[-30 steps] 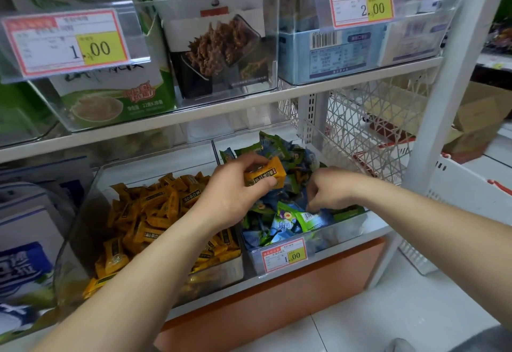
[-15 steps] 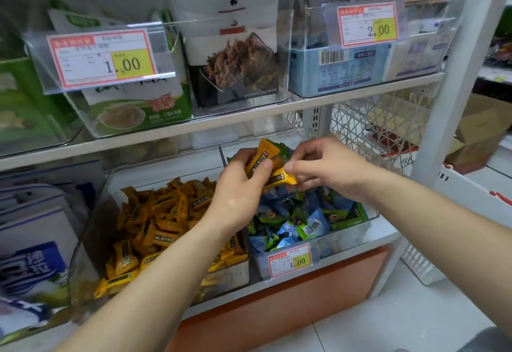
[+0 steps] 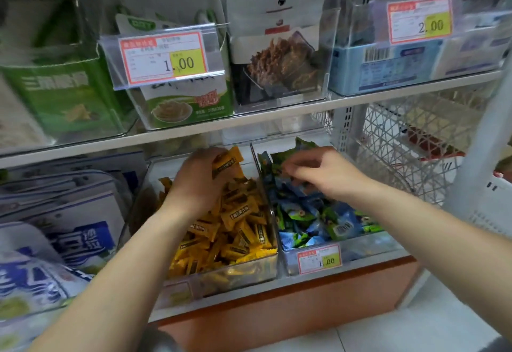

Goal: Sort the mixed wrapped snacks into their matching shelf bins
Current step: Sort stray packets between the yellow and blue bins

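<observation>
Two clear plastic bins adjoin. Over the far end of the left bin point(image 3: 243, 271) our left hand point(image 3: 198, 185) clamps a glossy yellow snack point(image 3: 225, 161) in curled fingers. Our right hand point(image 3: 328, 176) curls among crinkly blue-green wrappers point(image 3: 304, 213) in the right bin point(image 3: 374, 242); its grip we cannot tell.

White metal shelf point(image 3: 249, 122), wire mesh side panel point(image 3: 401, 133), orange base board point(image 3: 304, 307), pale tiled floor point(image 3: 415, 331)
</observation>
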